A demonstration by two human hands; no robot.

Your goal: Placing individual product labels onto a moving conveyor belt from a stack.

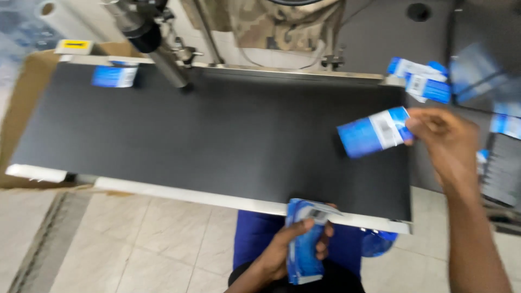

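Right hand (442, 133): raised over the near right end of the belt, fingertips pinched on one edge of a single blue-and-white flat carton (374, 132). The carton juts leftward from the fingers, tilted, above the belt surface; whether it touches the belt cannot be told.

Left hand (287, 249): low in the view, below the belt's near edge, fingers wrapped around a stack of blue-and-white flat cartons (305, 241). The stack stands roughly on end, its top reaching the belt's metal edge.

Conveyor belt (217, 135): broad black surface, slanting across the view, framed by a pale metal rail on the near side and another on the far side.

Far left end of the belt: one more blue-and-white carton (114, 76), lying well apart from both hands, just beside a dark cylindrical machine head (149, 40) that hangs over the belt on a slanted arm.

Beyond the belt's right end: loose blue-and-white cartons (420, 78) heaped on a grey surface, near the right hand.

Below the belt: pale tiled floor (135, 244). A brown cardboard sheet (21, 92) borders the belt at left.
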